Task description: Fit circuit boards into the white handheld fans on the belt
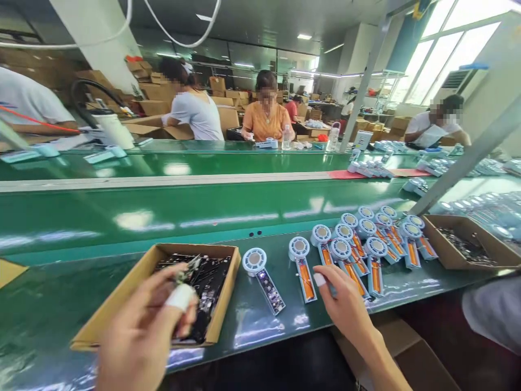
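My left hand (150,320), white tape on its thumb, is over a cardboard tray (87,326) of black circuit boards (207,293). Pinched in its fingers is a small circuit board (191,267), blurred by motion. My right hand (345,298), also taped at a fingertip, is beside a light-blue handheld fan housing (299,248) with an orange battery in its handle. Its fingers are apart and nothing shows between them. Between the hands lies another fan housing (254,262), with a circuit board (271,291) covering its handle.
Several fan housings (376,247) with orange batteries lie grouped on the right. Past them stands a second cardboard tray (448,255) of small parts. A green conveyor (228,203) runs across behind the bench. A metal post (459,163) slants at the right. Other people sit beyond.
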A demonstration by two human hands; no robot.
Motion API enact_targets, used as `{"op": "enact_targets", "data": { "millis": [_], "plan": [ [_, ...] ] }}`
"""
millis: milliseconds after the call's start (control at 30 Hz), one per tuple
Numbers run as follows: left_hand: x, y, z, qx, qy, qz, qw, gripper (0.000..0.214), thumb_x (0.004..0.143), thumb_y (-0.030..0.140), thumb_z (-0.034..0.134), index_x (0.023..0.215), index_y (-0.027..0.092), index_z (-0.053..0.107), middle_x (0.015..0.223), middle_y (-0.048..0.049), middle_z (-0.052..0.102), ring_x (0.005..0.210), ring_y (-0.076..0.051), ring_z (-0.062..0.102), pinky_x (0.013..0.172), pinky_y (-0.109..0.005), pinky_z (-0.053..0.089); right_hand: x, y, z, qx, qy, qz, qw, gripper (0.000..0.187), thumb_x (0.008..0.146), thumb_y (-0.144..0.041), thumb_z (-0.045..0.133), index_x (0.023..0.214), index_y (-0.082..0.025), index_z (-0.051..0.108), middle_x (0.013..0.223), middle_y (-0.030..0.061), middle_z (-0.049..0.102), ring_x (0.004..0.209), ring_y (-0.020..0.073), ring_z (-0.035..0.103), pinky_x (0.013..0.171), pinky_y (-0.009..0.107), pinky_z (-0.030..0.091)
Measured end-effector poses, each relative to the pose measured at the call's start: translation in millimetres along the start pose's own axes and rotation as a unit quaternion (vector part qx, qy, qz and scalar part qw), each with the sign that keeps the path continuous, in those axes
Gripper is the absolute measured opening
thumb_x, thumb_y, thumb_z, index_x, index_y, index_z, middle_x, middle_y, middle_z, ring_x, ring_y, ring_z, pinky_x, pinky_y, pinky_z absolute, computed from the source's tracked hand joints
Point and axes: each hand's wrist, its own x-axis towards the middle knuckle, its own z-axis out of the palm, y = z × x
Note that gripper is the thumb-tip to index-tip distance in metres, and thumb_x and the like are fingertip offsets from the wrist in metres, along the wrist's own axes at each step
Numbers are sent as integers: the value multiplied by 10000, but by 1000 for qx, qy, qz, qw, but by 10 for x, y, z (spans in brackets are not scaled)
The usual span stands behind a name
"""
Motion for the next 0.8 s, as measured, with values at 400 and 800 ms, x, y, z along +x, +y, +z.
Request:
{"op": "enact_targets", "data": {
  "millis": [400,800],
  "plan": [
    [-1054,-555,1187,-227,-157,-226,934,527,741,520,781,1156,223,649,871,-54,805,847,-246,775,862,-371,604,337,-113,327,-111,-79,72,988,40,897,-186,636,935,-197,628,883,25,624,813,189,616,702,275,449],
    [-880,-920,501,-25,-172,-200,964,480,744,578,745,1062,233,642,965,-88,821,973,-317,768,861,-365,611,161,4,335,87,-48,-2,995,185,905,-95,523,898,-201,675,975,53,669,900,179,635,780,279,504]
  ]
}}
